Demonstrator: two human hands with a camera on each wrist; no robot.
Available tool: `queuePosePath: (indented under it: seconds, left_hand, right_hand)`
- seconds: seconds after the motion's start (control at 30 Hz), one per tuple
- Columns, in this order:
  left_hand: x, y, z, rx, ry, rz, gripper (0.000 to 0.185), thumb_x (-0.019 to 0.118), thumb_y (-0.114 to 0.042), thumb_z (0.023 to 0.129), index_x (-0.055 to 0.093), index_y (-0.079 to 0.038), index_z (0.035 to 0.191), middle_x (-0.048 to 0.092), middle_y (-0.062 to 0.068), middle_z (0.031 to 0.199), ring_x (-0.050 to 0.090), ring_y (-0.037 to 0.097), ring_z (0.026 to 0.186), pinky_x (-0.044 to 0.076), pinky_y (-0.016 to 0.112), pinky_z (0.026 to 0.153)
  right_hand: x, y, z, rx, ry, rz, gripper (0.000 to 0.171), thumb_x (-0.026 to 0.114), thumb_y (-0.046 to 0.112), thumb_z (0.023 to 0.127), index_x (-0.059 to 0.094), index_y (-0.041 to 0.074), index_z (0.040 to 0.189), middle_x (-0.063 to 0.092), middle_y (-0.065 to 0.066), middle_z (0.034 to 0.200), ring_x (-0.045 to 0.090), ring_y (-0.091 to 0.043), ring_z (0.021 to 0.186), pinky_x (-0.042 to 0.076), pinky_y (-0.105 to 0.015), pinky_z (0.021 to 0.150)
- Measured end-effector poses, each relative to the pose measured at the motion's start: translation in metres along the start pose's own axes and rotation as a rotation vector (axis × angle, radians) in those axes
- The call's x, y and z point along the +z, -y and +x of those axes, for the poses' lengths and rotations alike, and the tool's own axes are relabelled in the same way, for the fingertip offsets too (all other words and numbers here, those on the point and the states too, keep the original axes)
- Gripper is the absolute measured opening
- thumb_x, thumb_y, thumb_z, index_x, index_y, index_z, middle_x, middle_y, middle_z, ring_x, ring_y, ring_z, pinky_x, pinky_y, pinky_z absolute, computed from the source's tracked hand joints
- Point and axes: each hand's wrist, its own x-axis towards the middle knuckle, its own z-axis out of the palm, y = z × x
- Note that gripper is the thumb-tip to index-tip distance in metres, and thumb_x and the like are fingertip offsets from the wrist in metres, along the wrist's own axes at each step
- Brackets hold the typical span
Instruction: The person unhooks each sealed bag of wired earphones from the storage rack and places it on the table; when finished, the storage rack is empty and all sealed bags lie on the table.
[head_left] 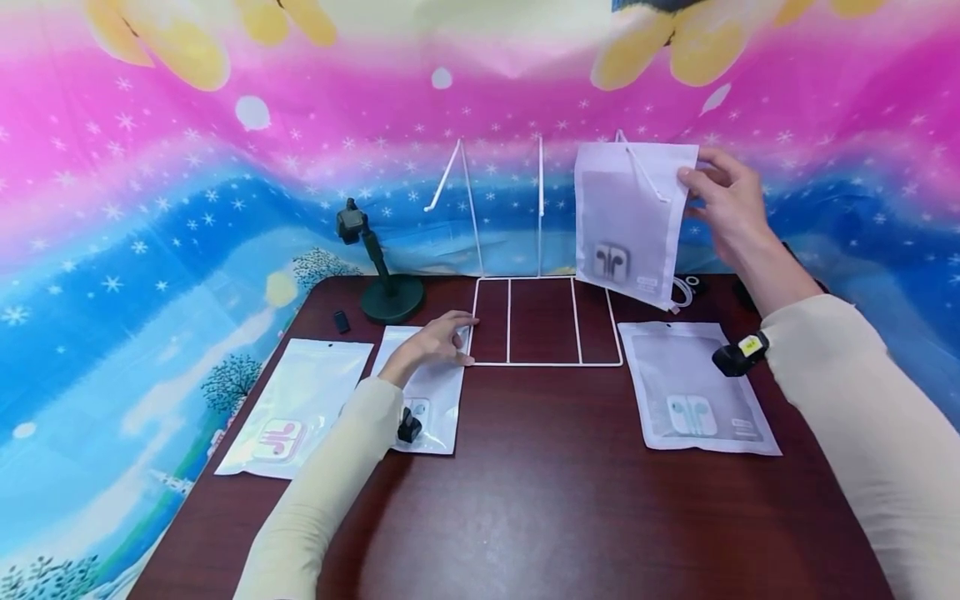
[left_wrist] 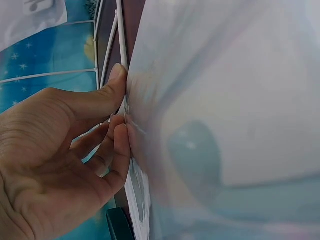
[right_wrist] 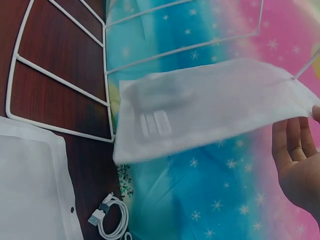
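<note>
My right hand [head_left: 731,200] pinches the upper right edge of a white pouch [head_left: 630,217] with dark earphones in a case showing through. The pouch is upright at the right hook of a white wire display rack [head_left: 542,364], and the hook's arm shows in front of it. In the right wrist view the hook [right_wrist: 302,70] meets the pouch near its top. My left hand [head_left: 431,342] holds the left side of the rack's base with thumb and fingertips. Under that arm lies a pouch [head_left: 438,442] with earphones; in the left wrist view it covers much of the picture.
A pouch with pink earphones [head_left: 296,387] lies at far left, one with pale blue earphones [head_left: 693,387] at right. Behind are a dark green stand [head_left: 390,296], a small black object [head_left: 341,322] and a coiled white cable [head_left: 681,293]. The rack's other two hooks [head_left: 442,179] carry nothing.
</note>
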Motion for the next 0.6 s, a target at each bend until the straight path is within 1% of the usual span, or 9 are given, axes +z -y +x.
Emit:
queuePosePath:
  seconds: [0.1,0.2,0.33,0.5,0.6]
  left_hand:
    - [0.000,0.000,0.000,-0.007,0.001,-0.008,0.076,0.082,-0.010,0.090,0.046,-0.006,0.157,0.036,0.015,0.163,0.059,0.026,0.104,0.051,0.037,0.094]
    - [0.000,0.001,0.000,-0.008,0.004,-0.008,0.076,0.082,-0.010,0.090,0.045,-0.006,0.157,0.036,0.015,0.163,0.059,0.027,0.106,0.052,0.038,0.094]
    - [0.000,0.001,0.000,-0.017,0.000,-0.006,0.076,0.082,-0.012,0.090,0.046,-0.007,0.156,0.036,0.014,0.163,0.059,0.027,0.108,0.052,0.039,0.096]
    - [0.000,0.000,-0.001,-0.027,-0.003,-0.011,0.076,0.082,-0.012,0.090,0.046,-0.008,0.156,0.035,0.015,0.163,0.059,0.028,0.109,0.053,0.039,0.096]
    - [0.000,0.000,-0.001,-0.030,-0.003,-0.013,0.076,0.083,-0.013,0.090,0.046,-0.008,0.156,0.035,0.015,0.163,0.059,0.028,0.109,0.053,0.040,0.096]
  right_hand:
    - [-0.002,0.001,-0.010,-0.034,0.021,0.003,0.038,0.082,0.022,0.091,0.073,0.017,0.128,0.065,-0.002,0.101,0.059,-0.016,0.078,0.056,-0.026,0.063]
    - [-0.005,0.002,-0.021,-0.049,0.022,0.033,0.038,0.083,0.020,0.090,0.074,0.015,0.127,0.066,-0.003,0.098,0.059,-0.016,0.074,0.055,-0.026,0.059]
    - [-0.011,0.003,-0.035,-0.060,0.016,0.065,0.037,0.084,0.020,0.089,0.075,0.013,0.125,0.068,-0.002,0.096,0.059,-0.016,0.074,0.055,-0.025,0.058]
    - [-0.018,0.005,-0.050,-0.079,0.014,0.070,0.035,0.084,0.019,0.089,0.076,0.011,0.122,0.071,-0.001,0.095,0.060,-0.016,0.074,0.054,-0.025,0.057]
    - [-0.022,0.006,-0.060,-0.084,0.010,0.077,0.033,0.084,0.017,0.089,0.077,0.010,0.121,0.073,-0.001,0.097,0.063,-0.016,0.076,0.054,-0.025,0.059]
